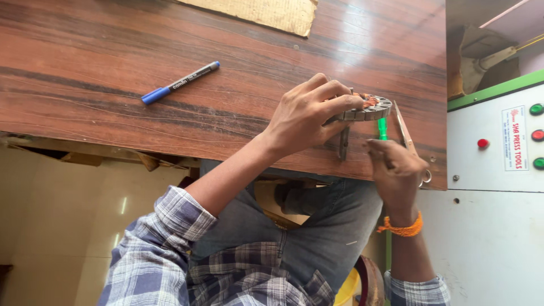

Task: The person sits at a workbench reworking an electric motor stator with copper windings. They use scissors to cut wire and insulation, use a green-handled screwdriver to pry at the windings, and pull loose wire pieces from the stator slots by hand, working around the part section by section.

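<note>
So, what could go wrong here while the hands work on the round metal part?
The round metal part lies near the table edge, so it might slip off. The right hand drives a green tool close to the left hand fingers; a slip could jab them.

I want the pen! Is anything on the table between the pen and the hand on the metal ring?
No. In the head view only bare wooden table lies between the pen and the left hand holding the ring.
</note>
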The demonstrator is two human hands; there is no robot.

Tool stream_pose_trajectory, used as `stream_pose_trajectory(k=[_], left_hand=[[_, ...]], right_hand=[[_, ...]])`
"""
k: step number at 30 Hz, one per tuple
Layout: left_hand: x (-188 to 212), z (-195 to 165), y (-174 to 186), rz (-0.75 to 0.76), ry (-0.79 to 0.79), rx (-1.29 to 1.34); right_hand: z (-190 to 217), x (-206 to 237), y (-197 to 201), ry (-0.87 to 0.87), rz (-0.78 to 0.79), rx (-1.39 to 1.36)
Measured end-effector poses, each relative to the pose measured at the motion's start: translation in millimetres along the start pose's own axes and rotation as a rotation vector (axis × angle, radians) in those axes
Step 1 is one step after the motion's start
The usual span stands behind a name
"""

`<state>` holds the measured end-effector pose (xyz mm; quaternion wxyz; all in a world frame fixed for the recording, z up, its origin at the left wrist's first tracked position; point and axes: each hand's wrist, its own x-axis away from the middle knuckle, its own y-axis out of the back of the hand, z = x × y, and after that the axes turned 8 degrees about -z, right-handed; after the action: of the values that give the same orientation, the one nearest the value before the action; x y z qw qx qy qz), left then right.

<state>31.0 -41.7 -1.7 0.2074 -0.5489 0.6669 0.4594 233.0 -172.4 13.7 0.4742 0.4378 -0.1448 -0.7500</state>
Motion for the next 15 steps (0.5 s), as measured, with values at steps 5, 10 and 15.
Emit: stream_pose_trajectory(k=[5,10,15], left_hand=[[-3.3,7.4,1.1,0.042,-0.062,-0.008],[-4.1,6.9,1.4,0.055,-0.054,-0.040],[-0.6,3.2,-1.7,0.024,-0.005,-0.043]], right_hand=[[9.8,-17.1,34.4,0.062,-0.072,0.140],[31.2,-39.2,38.9,0.271,-0.019,0.173],[38.5,-68.4,25.4,0.441,0.041,0.246]])
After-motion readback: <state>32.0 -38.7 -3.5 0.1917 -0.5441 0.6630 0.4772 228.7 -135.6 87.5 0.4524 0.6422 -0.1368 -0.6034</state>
